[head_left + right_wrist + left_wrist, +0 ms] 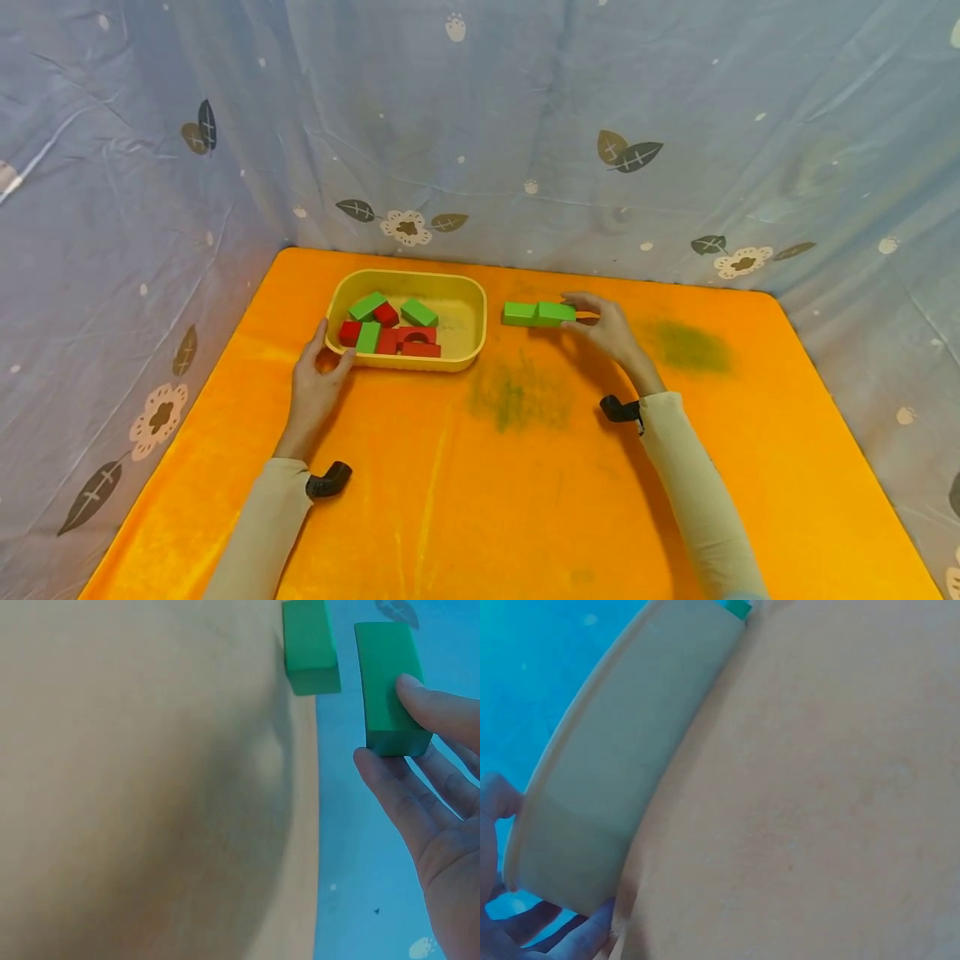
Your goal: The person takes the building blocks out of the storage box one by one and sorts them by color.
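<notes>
At the front left corner of a yellow plastic tub (463, 321), my left hand (311, 396) holds the wall between thumb and fingers. In the left wrist view, its fingertips touch the tub's rim and lower edge. My right hand (611, 332) pinches a green rectangular block (390, 682) between thumb and fingers, raised off the table. Just left of it, a second green block (519, 314) lies on the table. A gap separates the two blocks in the right wrist view.
Inside the tub are several green blocks (419, 313) and red blocks (422, 351), one with an arch cut-out. The table has an orange cloth (450, 483) with dark greenish patches. Patterned blue-grey curtains (525, 125) enclose the back and sides.
</notes>
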{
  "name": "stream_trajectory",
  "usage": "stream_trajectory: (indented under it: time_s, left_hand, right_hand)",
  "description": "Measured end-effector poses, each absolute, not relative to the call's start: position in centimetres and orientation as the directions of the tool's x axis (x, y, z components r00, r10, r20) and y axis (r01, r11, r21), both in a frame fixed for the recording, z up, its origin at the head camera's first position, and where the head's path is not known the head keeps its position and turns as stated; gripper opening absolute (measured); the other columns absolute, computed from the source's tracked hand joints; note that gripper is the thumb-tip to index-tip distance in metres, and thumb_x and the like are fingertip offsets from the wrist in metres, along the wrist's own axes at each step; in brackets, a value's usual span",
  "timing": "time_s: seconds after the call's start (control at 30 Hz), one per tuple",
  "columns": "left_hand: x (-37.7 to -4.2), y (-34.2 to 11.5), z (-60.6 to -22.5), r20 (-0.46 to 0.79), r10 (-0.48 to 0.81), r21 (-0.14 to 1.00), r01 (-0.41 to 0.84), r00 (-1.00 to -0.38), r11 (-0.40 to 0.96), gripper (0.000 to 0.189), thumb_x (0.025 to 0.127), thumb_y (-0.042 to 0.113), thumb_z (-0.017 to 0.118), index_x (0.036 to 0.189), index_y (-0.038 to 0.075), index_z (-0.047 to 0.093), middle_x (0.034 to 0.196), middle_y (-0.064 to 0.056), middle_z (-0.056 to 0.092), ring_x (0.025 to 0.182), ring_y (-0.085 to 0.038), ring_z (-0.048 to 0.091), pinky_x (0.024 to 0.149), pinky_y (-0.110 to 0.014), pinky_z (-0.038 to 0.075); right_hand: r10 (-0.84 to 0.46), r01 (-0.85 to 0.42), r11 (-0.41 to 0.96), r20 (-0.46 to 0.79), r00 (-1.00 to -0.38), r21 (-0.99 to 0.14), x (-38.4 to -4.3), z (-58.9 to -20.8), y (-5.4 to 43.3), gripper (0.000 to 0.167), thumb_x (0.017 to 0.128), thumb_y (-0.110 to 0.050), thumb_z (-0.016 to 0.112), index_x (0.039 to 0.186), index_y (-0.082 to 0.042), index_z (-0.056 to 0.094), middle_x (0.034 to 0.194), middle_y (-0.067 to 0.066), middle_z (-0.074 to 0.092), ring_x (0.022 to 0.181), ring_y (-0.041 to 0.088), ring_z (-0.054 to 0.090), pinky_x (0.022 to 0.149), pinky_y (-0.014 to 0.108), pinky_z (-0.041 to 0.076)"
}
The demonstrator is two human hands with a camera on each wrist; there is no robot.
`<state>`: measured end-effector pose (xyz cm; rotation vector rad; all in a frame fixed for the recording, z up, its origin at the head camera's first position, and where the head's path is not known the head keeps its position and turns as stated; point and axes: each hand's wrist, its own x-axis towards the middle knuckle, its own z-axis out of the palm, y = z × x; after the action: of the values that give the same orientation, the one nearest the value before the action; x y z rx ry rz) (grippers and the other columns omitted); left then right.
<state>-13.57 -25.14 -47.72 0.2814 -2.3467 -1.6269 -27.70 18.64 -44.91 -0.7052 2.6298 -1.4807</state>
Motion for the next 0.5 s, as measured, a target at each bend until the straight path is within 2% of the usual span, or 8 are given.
stream_trajectory:
  time_s: [0.5]
  left_hand:
    - [-13.6, -25.1, -47.8, 0.109, -0.298, 0.940, 0.002, -0.948, 0.340, 0.073, 0.097, 0.021, 0.064, 0.156, 0.012, 0.023, 0.158, -0.015, 0.027, 0.145, -0.030, 0.024, 0.118, -0.046, 0.022]
  right_hand:
    - [-0.348, -0.336, 0.497, 0.172, -0.922, -0.800, -27.8, -45.9, 20.8, 0.052, 0.088, -0.005, 0.072, 0.136, 0.001, 0.055, 0.129, 0.019, 0.060, 0.118, 0.034, 0.056, 0.092, 0.044, 0.053]
